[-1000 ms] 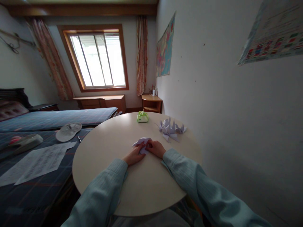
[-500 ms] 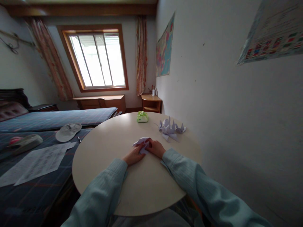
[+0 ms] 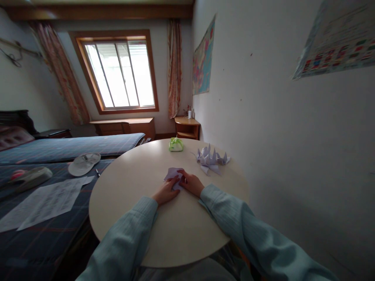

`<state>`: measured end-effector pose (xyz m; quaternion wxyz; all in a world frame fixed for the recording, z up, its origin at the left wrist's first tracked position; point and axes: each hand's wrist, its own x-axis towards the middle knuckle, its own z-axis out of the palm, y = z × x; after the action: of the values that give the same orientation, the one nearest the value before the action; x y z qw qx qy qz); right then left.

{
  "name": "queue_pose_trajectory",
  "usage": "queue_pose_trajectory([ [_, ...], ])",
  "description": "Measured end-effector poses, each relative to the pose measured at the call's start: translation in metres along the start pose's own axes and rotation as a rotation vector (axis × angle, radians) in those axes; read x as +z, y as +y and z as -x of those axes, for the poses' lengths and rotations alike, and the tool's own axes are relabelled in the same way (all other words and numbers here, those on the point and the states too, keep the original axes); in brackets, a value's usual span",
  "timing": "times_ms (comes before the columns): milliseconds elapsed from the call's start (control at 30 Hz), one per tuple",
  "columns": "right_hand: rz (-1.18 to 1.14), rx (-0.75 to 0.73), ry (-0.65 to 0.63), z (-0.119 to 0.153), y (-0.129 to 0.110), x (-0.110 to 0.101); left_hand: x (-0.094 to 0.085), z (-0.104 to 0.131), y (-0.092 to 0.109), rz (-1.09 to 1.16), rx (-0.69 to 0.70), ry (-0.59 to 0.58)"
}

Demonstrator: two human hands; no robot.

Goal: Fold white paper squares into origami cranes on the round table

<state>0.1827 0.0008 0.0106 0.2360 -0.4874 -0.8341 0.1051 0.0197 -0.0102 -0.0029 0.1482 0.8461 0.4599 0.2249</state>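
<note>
The left hand [image 3: 167, 191] and right hand [image 3: 191, 183] both grasp a small, pale-lilac, folded paper sheet [image 3: 175, 172], the left laid over its near part, the right with bent fingers at its right side. The paper is at the middle of the round, cream-coloured, smooth-topped bench [image 3: 123, 210]. It should handle as nearly weightless, crisp along folds, floppy elsewhere, easily creased or torn; edges and folded layers suit a light fingertip pinch. Beyond sit pale, pointed folded-paper shapes [image 3: 208, 159] and a green-and-white soft packet [image 3: 176, 146].

From afar, I'm holding the left hand [image 3: 166, 191] and right hand [image 3: 192, 183] close together, fingers [image 3: 182, 171] bending (forearms [image 3: 125, 230] slanting inward).
</note>
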Motion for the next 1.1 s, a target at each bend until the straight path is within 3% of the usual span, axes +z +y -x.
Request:
queue_pose_trajectory([
  [300,0.015,-0.04,-0.01,0.003,-0.006,-0.004,-0.008,0.003,0.016,-0.22,-0.06,0.007],
  [533,-0.036,-0.113,-0.005,0.006,-0.01,-0.008,-0.016,0.003,0.016,-0.236,-0.244,0.081],
  [867,-0.242,-0.225,-0.106,0.005,-0.005,-0.002,-0.018,0.003,0.019,-0.248,-0.264,0.135],
  [1100,-0.318,-0.211,-0.141,0.002,0.0,0.001,-0.017,0.001,0.013,-0.289,-0.221,0.142],
])
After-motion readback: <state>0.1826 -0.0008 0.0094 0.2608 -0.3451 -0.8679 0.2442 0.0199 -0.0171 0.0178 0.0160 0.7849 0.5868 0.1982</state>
